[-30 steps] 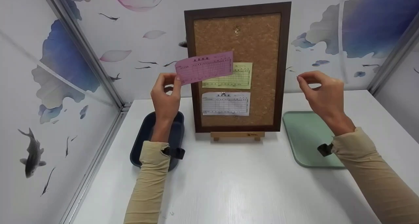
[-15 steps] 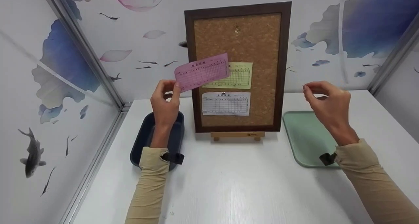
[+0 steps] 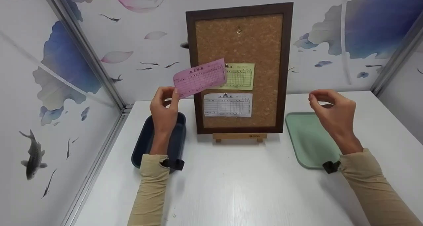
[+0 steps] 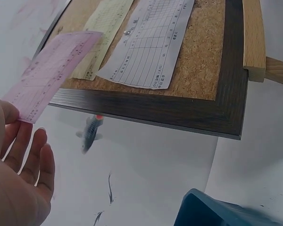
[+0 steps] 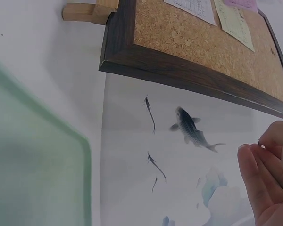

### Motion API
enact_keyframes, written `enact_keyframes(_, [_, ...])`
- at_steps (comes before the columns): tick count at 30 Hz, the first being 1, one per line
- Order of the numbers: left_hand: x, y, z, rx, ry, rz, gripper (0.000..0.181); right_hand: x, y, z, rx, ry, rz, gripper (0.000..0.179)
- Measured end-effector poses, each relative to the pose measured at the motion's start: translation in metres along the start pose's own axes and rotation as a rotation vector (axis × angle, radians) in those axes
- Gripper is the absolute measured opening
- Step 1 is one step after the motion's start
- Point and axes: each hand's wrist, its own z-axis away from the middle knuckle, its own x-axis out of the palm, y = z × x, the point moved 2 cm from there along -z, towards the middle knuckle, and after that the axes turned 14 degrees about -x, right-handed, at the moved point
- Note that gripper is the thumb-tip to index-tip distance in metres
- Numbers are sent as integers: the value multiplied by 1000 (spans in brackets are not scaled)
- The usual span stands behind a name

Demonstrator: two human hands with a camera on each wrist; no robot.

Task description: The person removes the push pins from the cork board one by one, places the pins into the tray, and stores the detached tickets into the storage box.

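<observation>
- On the white table (image 3: 231,186) we have a dark blue bin (image 3: 142,143).
- Well to the right of the bin, we see a pale green tray (image 3: 307,136) lying flat.
- Nearer the bin, on its right, we find a small wooden stand (image 3: 239,136).
- Left of the bin, we see a metal rail (image 3: 98,166) and, beyond that, a painted grey fish (image 3: 33,156).
- On the back wall (image 3: 178,27), behind the bin, we spot a painted pink petal (image 3: 116,56).

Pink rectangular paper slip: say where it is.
In the head view, the pink slip is just left of centre, pinched by the left hand, partly hiding the yellow paper slip on the brown-framed cork board.
</observation>
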Motion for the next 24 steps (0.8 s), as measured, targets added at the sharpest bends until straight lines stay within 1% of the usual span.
enact_keyframes(3, [-1,-3,2,-10,0,12,17,0,2,5,20,12,-23,12])
enact_keyframes(8, [-6,-10,5,-10,-17,31,18,-1,1,11,34,26,-33,19])
enact_keyframes(11, [-9,-14,7,-12,-27,59,19,-2,1,16,35,21,-26,20])
enact_keyframes(15, [-12,-19,10,-22,-35,89,19,-4,6,24,40,11,-25,18])
enact_keyframes(20, [-16,-25,10,-39,-40,93,19,-4,10,33,60,1,-39,18])
enact_keyframes(24, [-21,-27,9,-44,-26,83,19,-4,11,41,78,-7,-39,17])
